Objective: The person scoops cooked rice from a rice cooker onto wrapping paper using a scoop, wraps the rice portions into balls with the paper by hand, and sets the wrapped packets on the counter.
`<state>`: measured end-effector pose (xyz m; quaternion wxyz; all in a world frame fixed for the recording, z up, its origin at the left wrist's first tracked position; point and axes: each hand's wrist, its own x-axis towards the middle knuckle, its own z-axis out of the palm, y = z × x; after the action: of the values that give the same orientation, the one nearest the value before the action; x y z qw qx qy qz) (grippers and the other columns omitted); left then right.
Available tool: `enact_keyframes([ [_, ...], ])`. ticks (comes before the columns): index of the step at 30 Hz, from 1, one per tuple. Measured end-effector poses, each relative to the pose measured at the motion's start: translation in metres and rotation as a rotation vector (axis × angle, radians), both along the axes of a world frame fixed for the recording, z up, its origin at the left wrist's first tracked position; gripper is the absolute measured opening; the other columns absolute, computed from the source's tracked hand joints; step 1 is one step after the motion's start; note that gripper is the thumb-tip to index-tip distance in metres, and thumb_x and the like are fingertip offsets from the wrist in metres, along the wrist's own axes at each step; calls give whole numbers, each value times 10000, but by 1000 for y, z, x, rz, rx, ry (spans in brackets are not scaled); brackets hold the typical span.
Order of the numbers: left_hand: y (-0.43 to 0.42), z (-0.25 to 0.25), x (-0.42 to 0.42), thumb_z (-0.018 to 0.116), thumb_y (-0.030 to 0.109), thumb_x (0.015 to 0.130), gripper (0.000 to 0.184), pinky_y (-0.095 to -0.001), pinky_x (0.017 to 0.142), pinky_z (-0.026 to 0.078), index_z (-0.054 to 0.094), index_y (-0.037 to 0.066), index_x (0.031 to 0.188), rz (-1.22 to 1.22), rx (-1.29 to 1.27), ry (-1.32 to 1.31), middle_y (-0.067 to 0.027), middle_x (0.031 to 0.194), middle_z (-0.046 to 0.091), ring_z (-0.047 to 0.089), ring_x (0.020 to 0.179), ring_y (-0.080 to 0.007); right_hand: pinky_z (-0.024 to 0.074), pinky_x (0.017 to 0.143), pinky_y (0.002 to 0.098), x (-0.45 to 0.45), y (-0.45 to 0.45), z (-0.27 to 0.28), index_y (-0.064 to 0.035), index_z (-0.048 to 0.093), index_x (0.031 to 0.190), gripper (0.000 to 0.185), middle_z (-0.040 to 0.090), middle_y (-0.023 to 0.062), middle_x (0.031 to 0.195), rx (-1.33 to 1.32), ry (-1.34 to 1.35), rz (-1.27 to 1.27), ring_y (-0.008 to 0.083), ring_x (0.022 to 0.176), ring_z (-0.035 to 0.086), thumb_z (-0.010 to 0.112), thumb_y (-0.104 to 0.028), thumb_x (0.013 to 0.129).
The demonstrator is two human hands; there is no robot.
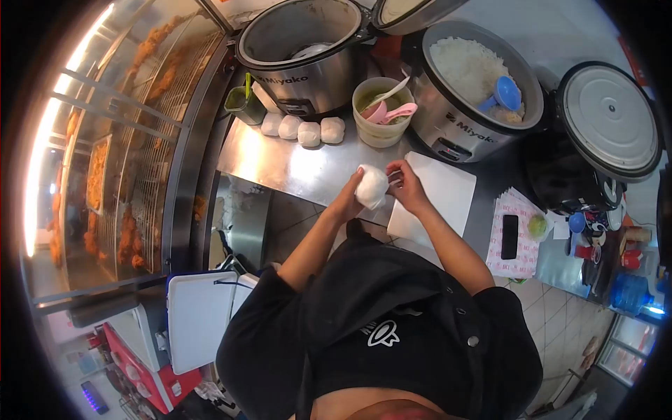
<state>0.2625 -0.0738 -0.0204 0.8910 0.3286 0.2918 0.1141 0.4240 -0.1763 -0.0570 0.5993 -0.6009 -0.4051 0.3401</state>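
Note:
A white paper-wrapped rice portion (372, 186) rests in my left hand (347, 199), whose fingers are closed around its left side. My right hand (406, 187) is at the portion's right edge, fingers bent and apart; whether the fingertips touch the paper is hard to tell. Under my right hand lies a stack of white paper sheets (437, 192) on the steel counter (280, 168). Several similar wrapped portions (309, 134) sit in a row behind my left hand. Behind my hands stands a tub (381, 133) holding a pink ladle (392, 113) and greenish liquid.
An uncovered cooker (462, 133) holds white rice and a blue scoop (505, 94). Left of it stands another open cooker (301, 84), and at right a lidded black one (560, 164). A phone (509, 236) lies on printed paper. A lit cabinet (140, 140) with fried food lines the left.

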Motion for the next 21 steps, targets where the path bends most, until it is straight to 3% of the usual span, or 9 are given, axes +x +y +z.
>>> enact_keyframes([
  [8,63,-60,-25,359,640,979,593,-361,830,474,538,149,1259,4,-249,-261,-33,1121,636,614,960,-205,498,637,247,-33,64,-4,-111,440,1302,642,517,35,1039,-220,-169,-17,113,769,553,793,-78,767],
  [10,82,-76,-16,383,639,971,610,-358,852,468,548,134,1270,116,-304,-214,-45,1087,640,616,959,-213,509,636,259,-36,78,-7,-114,384,1320,659,484,64,1116,-63,69,-286,131,792,553,796,-191,812],
  [11,91,-79,-12,421,652,947,643,-365,867,461,593,98,1224,160,-139,-32,-79,1094,636,602,1003,-244,536,645,334,-28,84,3,-115,351,1309,662,447,102,1179,-101,471,-436,187,826,554,781,-297,839],
  [13,114,-85,-5,460,665,924,678,-373,883,455,639,62,1178,200,15,148,-112,1100,633,588,1047,-275,559,674,408,-7,94,23,-98,357,1281,638,452,115,1170,-125,661,-604,245,861,570,772,-306,844],
  [15,131,-92,-1,548,676,860,735,-413,899,441,704,-20,1038,18,985,816,-180,1096,608,544,1084,-346,581,704,482,10,103,27,-82,363,1254,615,457,128,1162,-145,853,-786,302,896,586,762,-315,849],
  [16,132,-96,2,548,676,860,735,-413,899,441,704,-20,1038,10,979,808,-180,1096,608,544,1084,-346,581,746,529,20,110,27,-82,305,1248,631,394,161,1238,-171,852,-746,336,986,563,756,-279,852],
  [18,130,-103,9,594,685,811,754,-457,892,433,727,-53,883,-74,1430,901,-221,1102,579,514,1072,-388,581,789,576,34,122,21,-83,246,1242,654,331,193,1313,-194,848,-720,370,1077,539,749,-243,856],
  [20,128,-108,14,593,673,817,745,-480,873,433,713,-45,969,-122,1476,915,-195,1084,573,521,1021,-366,559,882,601,43,127,3,-93,254,1218,620,343,216,1332,-163,910,-659,421,1168,498,742,-217,855],
  [21,126,-111,14,601,660,823,772,-483,876,433,617,-43,1142,0,1481,867,-199,1102,570,518,1042,-366,555,874,617,47,126,-3,-102,230,1275,671,350,215,1337,-123,930,-648,435,1233,446,741,-210,854],
])
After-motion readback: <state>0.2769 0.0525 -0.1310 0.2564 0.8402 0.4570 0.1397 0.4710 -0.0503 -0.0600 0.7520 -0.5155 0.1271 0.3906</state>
